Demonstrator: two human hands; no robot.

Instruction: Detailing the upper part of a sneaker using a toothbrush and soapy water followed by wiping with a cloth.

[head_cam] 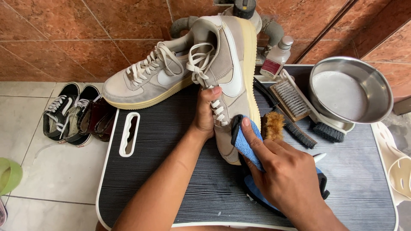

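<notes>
Head view: right hand pinching blue cloth, pressed to side of upright grey sneaker just ahead and left. Left hand closed around laces, touching. Long axis standing toe-down on black ribbed table, sole facing right.

labelled bottle at rear of work surface

one small clear plastic bottle with a grey cap stands upright against the tiled wall, just behind the brushes; it carries a rectangular dark red label with pale print.
</notes>
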